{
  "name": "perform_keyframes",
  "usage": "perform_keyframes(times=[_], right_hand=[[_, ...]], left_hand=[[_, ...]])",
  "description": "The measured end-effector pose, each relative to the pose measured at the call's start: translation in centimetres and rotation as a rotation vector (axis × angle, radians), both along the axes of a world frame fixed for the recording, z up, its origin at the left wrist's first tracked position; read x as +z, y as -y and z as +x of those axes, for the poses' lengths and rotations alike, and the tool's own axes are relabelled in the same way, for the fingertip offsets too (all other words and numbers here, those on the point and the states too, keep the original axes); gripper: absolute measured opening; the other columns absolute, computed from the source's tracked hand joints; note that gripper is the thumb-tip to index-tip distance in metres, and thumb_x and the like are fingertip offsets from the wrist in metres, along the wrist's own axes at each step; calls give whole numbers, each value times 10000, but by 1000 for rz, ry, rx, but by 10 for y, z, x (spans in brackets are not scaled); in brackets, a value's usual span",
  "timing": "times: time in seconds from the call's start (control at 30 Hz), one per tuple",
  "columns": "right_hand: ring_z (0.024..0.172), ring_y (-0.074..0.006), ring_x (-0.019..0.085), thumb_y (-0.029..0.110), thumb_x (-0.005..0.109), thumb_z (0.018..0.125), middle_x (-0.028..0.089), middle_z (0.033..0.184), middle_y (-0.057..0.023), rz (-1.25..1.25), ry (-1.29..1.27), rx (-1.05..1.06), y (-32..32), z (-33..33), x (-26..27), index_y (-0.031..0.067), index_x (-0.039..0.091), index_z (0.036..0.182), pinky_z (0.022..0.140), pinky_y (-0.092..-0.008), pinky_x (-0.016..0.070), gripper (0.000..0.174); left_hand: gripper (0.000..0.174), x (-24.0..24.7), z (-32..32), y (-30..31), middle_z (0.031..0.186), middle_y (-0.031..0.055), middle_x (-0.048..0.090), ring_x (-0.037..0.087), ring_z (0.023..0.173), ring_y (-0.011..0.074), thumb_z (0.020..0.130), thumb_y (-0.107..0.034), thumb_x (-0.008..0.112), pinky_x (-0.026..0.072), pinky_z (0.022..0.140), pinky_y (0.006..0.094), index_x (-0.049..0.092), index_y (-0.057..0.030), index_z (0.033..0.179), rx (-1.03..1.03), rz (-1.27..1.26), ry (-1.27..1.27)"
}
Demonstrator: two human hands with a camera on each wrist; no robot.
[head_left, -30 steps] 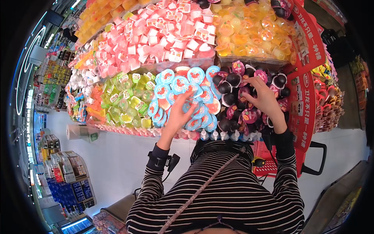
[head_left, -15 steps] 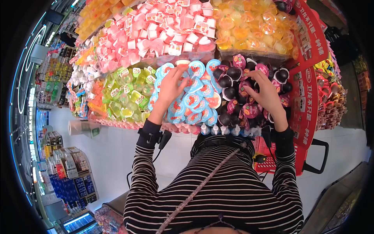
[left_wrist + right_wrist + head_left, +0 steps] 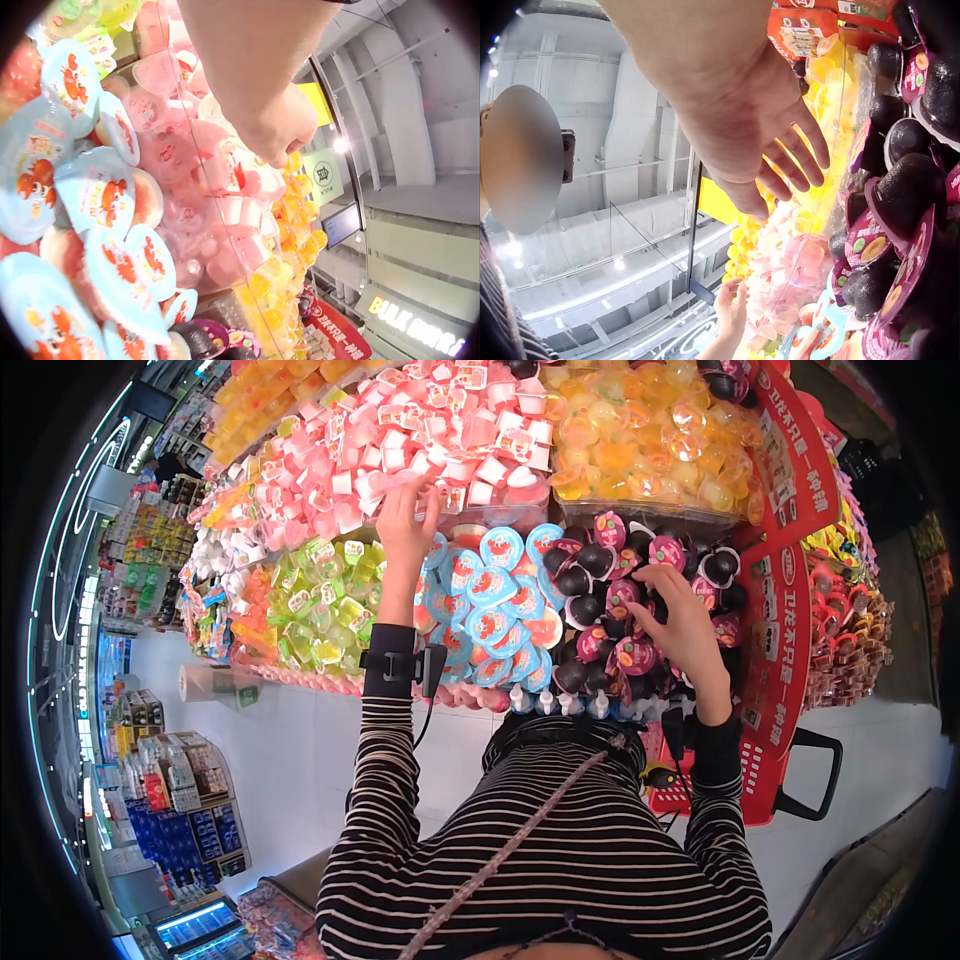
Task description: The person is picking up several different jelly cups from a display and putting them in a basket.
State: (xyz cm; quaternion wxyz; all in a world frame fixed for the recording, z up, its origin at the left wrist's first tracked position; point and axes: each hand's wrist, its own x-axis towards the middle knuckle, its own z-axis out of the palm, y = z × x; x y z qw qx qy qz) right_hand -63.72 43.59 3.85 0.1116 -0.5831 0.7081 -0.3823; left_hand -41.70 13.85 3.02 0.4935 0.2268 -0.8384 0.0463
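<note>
My left hand (image 3: 405, 525) is over the front part of the pink jelly cups (image 3: 400, 450), fingers loosely bent. In the left wrist view its fingertips overlap the pink cups, and nothing shows in its grasp. My right hand (image 3: 685, 625) hovers over the dark jelly cups with purple lids (image 3: 600, 600), its fingers spread and relaxed. The right wrist view shows that palm (image 3: 735, 120) bare. Between the hands lie jelly cups with blue crab-printed lids (image 3: 490, 585).
Green jelly cups (image 3: 325, 605) fill a section at left; yellow ones (image 3: 640, 440) lie behind the dark cups. Clear dividers (image 3: 650, 510) separate the sections. A red sign board (image 3: 785, 610) edges the right side, with a red shopping basket (image 3: 755, 770) below.
My left hand has moved from the blue-lidded cups forward and left to the pink cups. The right hand stays over the dark cups, with little movement.
</note>
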Motion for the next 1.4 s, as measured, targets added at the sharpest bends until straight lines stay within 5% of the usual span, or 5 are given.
perform_keyframes(times=[0.17,0.5,0.8,1.13,1.4], right_hand=[[979,-299,562,177,677,763,562,1052,-105,-48,22,-10,-12,0,1,53,553,1041,813,-359,464,328],[976,-292,575,91,681,747,568,1068,-120,-79,173,4,-26,-15,-13,35,569,1042,817,-336,466,321],[969,-285,572,89,675,752,571,1060,-117,-94,240,7,-22,-24,-18,34,568,1027,822,-336,460,300],[974,-292,566,82,672,752,571,1055,-120,-87,271,0,-21,-34,-17,31,571,1024,833,-342,451,294],[972,-299,566,58,664,751,570,1046,-130,-82,279,23,-17,-39,-17,22,568,1014,830,-343,449,283]], left_hand=[[233,21,-23,23,804,47,600,575,711,179,755,-67,653,465,640,309,606,-63,983,108,24,-128],[288,59,-79,83,892,101,624,591,759,166,816,-144,624,485,667,290,584,0,1063,16,559,-536],[312,97,-126,117,978,130,591,640,818,212,817,-85,607,545,678,302,485,58,1066,-393,1085,-924],[399,101,-181,141,1197,185,476,511,1085,274,811,-109,624,487,865,380,476,66,1137,-354,1300,-806],[383,97,-208,152,1115,135,522,530,993,242,792,-139,652,443,850,350,521,22,1113,-255,1352,-611]])
